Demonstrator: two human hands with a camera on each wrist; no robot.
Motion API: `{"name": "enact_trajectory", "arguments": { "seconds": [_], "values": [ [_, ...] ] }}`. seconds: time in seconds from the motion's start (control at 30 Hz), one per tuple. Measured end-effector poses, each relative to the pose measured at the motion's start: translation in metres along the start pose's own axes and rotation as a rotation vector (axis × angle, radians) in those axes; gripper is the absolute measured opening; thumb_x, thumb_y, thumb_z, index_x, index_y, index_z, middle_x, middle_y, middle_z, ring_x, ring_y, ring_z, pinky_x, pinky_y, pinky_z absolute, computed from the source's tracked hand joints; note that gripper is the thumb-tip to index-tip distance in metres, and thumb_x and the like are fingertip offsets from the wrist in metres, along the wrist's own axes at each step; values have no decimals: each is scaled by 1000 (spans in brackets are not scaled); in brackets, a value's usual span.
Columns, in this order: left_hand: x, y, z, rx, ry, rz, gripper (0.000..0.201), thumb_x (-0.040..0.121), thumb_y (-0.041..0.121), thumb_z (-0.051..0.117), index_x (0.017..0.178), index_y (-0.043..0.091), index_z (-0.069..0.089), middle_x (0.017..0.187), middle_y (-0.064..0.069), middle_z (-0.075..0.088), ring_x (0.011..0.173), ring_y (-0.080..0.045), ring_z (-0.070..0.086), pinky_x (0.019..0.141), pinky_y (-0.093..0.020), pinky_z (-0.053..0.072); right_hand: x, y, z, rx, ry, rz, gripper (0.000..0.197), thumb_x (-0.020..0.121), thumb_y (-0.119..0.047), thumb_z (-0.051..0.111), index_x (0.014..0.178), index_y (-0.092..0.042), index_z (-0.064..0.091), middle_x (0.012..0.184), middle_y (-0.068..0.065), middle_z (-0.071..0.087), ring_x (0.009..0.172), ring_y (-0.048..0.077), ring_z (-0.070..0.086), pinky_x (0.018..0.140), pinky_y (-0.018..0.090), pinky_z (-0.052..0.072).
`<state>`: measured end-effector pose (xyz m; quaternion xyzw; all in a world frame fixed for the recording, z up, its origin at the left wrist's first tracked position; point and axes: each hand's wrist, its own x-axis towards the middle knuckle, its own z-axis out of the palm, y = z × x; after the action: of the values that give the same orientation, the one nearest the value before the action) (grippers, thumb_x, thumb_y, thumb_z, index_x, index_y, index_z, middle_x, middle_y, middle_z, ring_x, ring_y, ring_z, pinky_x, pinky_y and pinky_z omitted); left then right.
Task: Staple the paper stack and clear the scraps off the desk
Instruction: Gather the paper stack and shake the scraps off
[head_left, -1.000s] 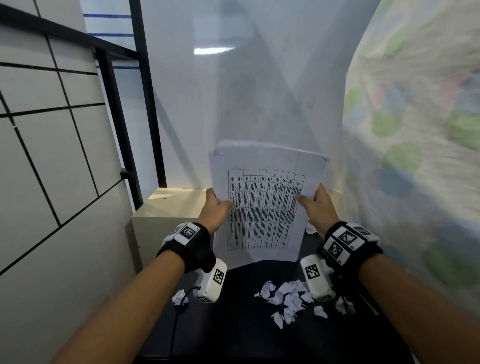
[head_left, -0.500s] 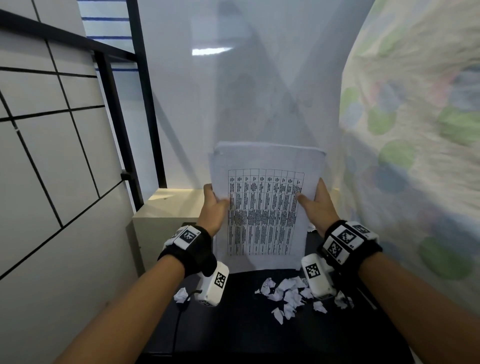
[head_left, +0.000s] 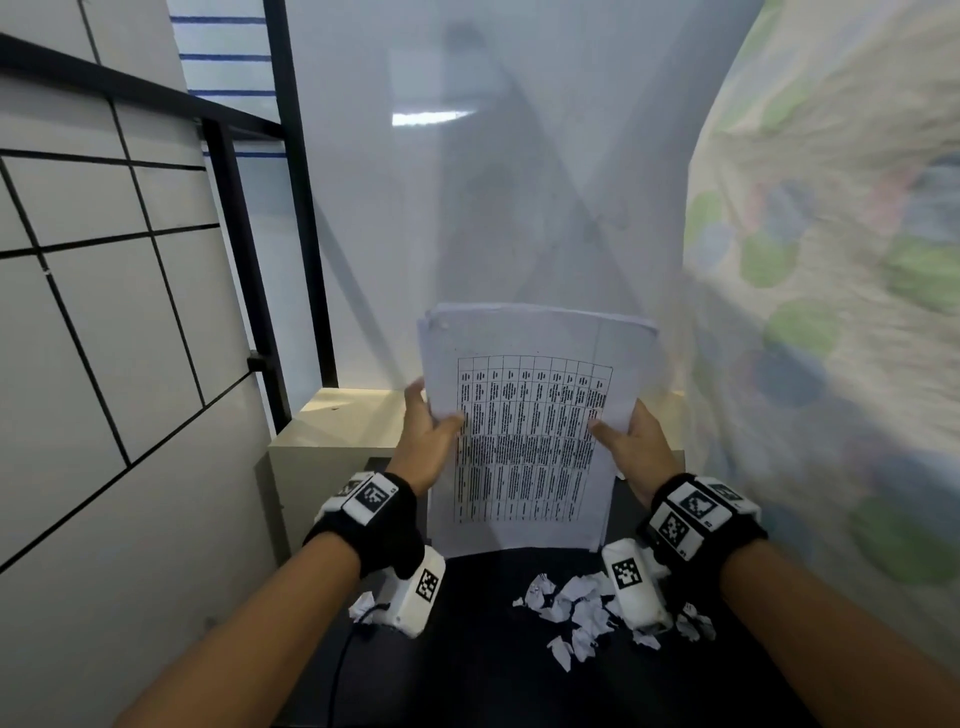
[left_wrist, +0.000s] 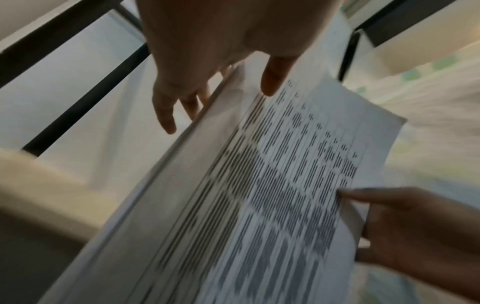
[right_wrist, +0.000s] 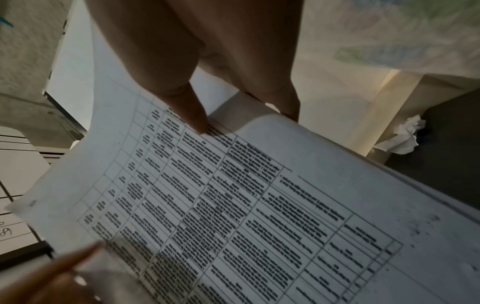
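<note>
At nine o'clock my left hand pinches the paper stack by its left edge; the stack stands upright over the dark desk. My right hand grips the three-o'clock edge. Scraps lie at six. The printed table is unreadable.

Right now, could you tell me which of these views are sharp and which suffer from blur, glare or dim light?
Head view: the white printed paper stack is sharp, the patterned fabric at right smeared, and a lamp glare sits on the pale wall. Left wrist view: dim, with the table's print streaked by blur. Right wrist view: dim too, yet the print is mostly crisp; a crumpled white paper scrap is clear.
</note>
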<state>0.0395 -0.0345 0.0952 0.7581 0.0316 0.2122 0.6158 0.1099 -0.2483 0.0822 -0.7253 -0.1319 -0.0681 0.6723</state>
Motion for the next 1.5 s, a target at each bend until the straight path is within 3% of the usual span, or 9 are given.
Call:
{"name": "enact_trajectory", "arguments": {
  "seconds": [0.2, 0.27, 0.47, 0.7, 0.87, 0.97, 1.17, 1.3, 1.5],
  "values": [
    [16, 80, -11, 431, 202, 592, 92, 82, 6, 59, 152, 21, 2, 153, -7, 12, 133, 6, 18, 112, -6, 10, 5, -3, -2, -15, -10, -41, 37, 79, -7, 70, 112, -4, 54, 117, 16, 64, 108, 29, 61, 95, 47, 50],
    [14, 103, -9, 759, 242, 700, 87, 82, 12, 53, 152, 24, 3, 159, -7, 5, 146, -17, 7, 121, -38, 9, 6, -3, -4, -54, -17, -48, 19, 82, -7, 68, 95, -8, 55, 99, 11, 66, 91, 23, 61, 75, 28, 54],
    [14, 110, 9, 1459, -103, 496, 68, 95, 37, 37, 152, 24, 1, 160, 0, 13, 149, -22, 8, 113, -64, -5, 4, -4, -6, -47, -53, -50, 14, 83, -5, 65, 86, -13, 54, 82, -2, 61, 69, 3, 57, 56, 7, 47],
    [22, 103, 3, 1431, -88, 533, 66, 93, 20, 42, 150, 29, 10, 144, -2, 41, 134, -23, 39, 115, -62, 8, 3, -9, -5, 6, -87, -11, 31, 84, -2, 63, 114, -5, 55, 110, 11, 62, 100, 25, 60, 91, 38, 49],
    [41, 80, -29, 844, 101, 332, 70, 88, 45, 52, 147, 26, 19, 136, -4, 48, 127, -24, 45, 111, -51, 31, 6, -5, -4, 49, -58, 3, 26, 84, 0, 62, 106, -10, 54, 106, 11, 63, 102, 27, 60, 92, 42, 49],
    [30, 52, -29, 254, -42, 133, 61, 92, 29, 57, 142, 12, 26, 124, 2, 49, 125, -22, 50, 100, -32, 43, 5, -4, -4, 63, -56, 3, 26, 83, -1, 63, 105, -13, 55, 105, 9, 63, 106, 31, 60, 96, 45, 48],
    [25, 38, -9, 16, 8, 167, 38, 96, 1, 42, 125, 19, 25, 126, -6, 44, 119, -19, 47, 107, -36, 42, 8, -14, 4, 127, -1, -2, 41, 84, 2, 60, 122, -6, 50, 120, 16, 62, 112, 32, 58, 101, 50, 45],
    [24, 39, -5, -34, 72, 189, 42, 98, 6, 40, 136, 11, 22, 120, -4, 44, 106, -14, 49, 82, -13, 44, 7, -17, 2, 88, 2, -13, 39, 88, -1, 55, 127, -3, 47, 127, 17, 58, 117, 31, 56, 104, 49, 43],
    [25, 19, -11, 4, 305, 242, 4, 100, 16, 35, 100, 13, 38, 87, 7, 45, 90, -19, 47, 86, -41, 44, 5, -18, 1, 58, 1, -21, 38, 89, -1, 54, 126, -3, 48, 120, 12, 60, 114, 29, 57, 104, 51, 42]
  ]
}}
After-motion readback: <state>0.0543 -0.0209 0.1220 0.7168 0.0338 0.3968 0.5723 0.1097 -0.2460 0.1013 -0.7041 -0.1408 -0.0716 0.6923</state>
